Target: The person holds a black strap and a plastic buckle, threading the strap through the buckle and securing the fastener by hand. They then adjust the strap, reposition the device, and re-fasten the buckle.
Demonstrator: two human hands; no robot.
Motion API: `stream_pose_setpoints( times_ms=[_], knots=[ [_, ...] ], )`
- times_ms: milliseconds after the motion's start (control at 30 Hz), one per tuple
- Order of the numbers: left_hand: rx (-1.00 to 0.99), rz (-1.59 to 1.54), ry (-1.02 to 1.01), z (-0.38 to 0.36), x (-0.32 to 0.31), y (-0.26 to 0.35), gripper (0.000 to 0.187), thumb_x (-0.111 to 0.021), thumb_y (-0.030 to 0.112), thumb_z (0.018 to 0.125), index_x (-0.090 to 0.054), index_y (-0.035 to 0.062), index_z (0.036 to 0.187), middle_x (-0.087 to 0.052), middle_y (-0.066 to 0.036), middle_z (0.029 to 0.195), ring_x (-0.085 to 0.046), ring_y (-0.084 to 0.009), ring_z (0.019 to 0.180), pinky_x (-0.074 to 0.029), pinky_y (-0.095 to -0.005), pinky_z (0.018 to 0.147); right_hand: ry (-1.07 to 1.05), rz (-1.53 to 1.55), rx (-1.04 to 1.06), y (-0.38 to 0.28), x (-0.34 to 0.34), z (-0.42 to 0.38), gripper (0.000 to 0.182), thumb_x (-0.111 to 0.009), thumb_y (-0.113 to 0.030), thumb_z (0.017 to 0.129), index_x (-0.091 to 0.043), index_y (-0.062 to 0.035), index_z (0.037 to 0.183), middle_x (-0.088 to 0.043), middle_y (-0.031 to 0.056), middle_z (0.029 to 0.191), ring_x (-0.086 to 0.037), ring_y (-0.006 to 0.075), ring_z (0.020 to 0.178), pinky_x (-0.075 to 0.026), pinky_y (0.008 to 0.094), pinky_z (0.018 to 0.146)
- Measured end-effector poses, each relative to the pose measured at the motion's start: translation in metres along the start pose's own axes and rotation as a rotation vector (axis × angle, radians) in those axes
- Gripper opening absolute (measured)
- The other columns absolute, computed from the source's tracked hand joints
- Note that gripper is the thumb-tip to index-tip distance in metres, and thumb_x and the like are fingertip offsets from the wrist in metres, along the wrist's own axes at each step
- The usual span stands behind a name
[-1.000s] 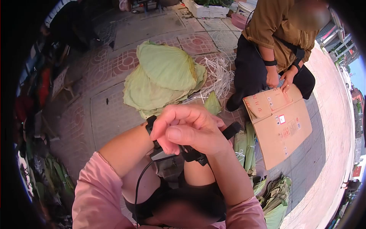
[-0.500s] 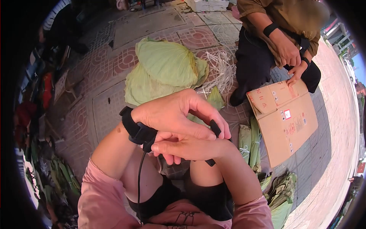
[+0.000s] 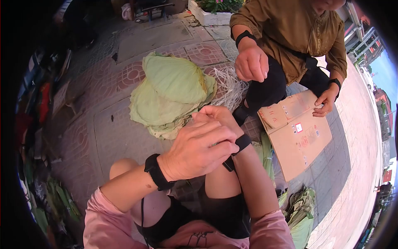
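Note:
My left hand (image 3: pixel 197 147) lies across my right wrist, with its fingers curled and pinching at the black wristband (image 3: pixel 243 143) there. Behind it my right hand (image 3: pixel 219 114) is bent upward, mostly covered by the left, so the pose of its fingers is hidden. Another black wristband (image 3: pixel 158 172) sits on my left wrist, with a dark cable hanging below it. Just beyond my hands, large pale green leaves (image 3: pixel 174 79) lie stacked on the paving.
A bundle of white strips (image 3: pixel 230 87) lies beside the leaves. A person in a brown jacket (image 3: pixel 290 37) sits opposite, one hand over a flattened cardboard box (image 3: pixel 300 137). Folded leaves (image 3: pixel 302 207) lie at lower right. A white planter (image 3: pixel 211 16) stands behind.
My hands have turned and shifted left, with the right hand now rising behind the left. The other person has lifted one hand from near the cardboard and straightened up. The view has tilted upward.

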State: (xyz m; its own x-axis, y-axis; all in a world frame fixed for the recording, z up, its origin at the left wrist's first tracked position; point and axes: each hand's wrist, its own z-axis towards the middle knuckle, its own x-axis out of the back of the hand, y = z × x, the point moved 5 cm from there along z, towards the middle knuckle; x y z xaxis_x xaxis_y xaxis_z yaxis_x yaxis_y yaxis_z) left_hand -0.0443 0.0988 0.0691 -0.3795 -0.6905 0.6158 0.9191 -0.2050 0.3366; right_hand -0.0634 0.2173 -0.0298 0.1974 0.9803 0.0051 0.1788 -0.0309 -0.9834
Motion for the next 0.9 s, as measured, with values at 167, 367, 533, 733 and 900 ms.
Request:
stream_pose_setpoints(
  times_ms=[167,367,533,733,900],
  knots=[
    [0.032,0.001,0.044,0.008,-0.010,-0.007,0.029,-0.077,0.004,0.067,-0.067,0.0132,0.092,-0.060,-0.001,0.090,-0.061,-0.0210,0.078,-0.051,-0.0332,0.065,0.121,-0.107,0.004,-0.003,0.028,0.010,0.031,-0.067,-0.030,0.088,-0.067,-0.0007,0.079,-0.062,0.0033,0.064,-0.054,0.0088,0.060,-0.045,0.0288,0.057],
    [0.100,-0.070,-0.043,0.005,-0.038,0.002,0.037,-0.075,0.006,0.073,-0.067,0.0150,0.107,-0.057,-0.002,0.092,-0.059,-0.0218,0.077,-0.051,-0.0338,0.065,0.261,-0.197,-0.058,0.011,0.067,-0.003,0.031,-0.066,-0.032,0.087,-0.068,-0.0006,0.083,-0.066,0.0060,0.068,-0.060,0.0131,0.064,-0.047,0.0300,0.060],
    [0.198,-0.079,-0.232,-0.001,-0.041,0.017,0.059,-0.073,0.008,0.074,-0.058,0.0201,0.130,-0.051,-0.005,0.098,-0.058,-0.0223,0.073,-0.051,-0.0335,0.064,0.389,-0.158,-0.042,-0.003,0.070,-0.022,0.032,-0.062,-0.032,0.084,-0.068,0.0004,0.082,-0.067,0.0111,0.070,-0.064,0.0184,0.063,-0.049,0.0310,0.060],
    [0.240,-0.097,-0.283,-0.006,-0.041,0.011,0.061,-0.068,0.002,0.073,-0.058,0.0181,0.130,-0.052,-0.005,0.097,-0.059,-0.0222,0.073,-0.052,-0.0316,0.060,0.310,-0.253,-0.014,0.013,0.070,-0.008,0.034,-0.063,-0.033,0.083,-0.069,0.0005,0.083,-0.069,0.0153,0.075,-0.066,0.0244,0.066,-0.050,0.0346,0.063],
    [0.177,-0.161,-0.172,0.009,-0.031,0.012,0.051,-0.064,-0.004,0.070,-0.062,0.0109,0.118,-0.059,-0.005,0.093,-0.063,-0.0222,0.078,-0.052,-0.0306,0.057,0.270,-0.372,-0.057,0.018,0.069,-0.004,0.020,-0.063,-0.018,0.089,-0.068,0.0023,0.089,-0.070,0.0106,0.077,-0.065,0.0152,0.065,-0.051,0.0282,0.058]
  ],
)
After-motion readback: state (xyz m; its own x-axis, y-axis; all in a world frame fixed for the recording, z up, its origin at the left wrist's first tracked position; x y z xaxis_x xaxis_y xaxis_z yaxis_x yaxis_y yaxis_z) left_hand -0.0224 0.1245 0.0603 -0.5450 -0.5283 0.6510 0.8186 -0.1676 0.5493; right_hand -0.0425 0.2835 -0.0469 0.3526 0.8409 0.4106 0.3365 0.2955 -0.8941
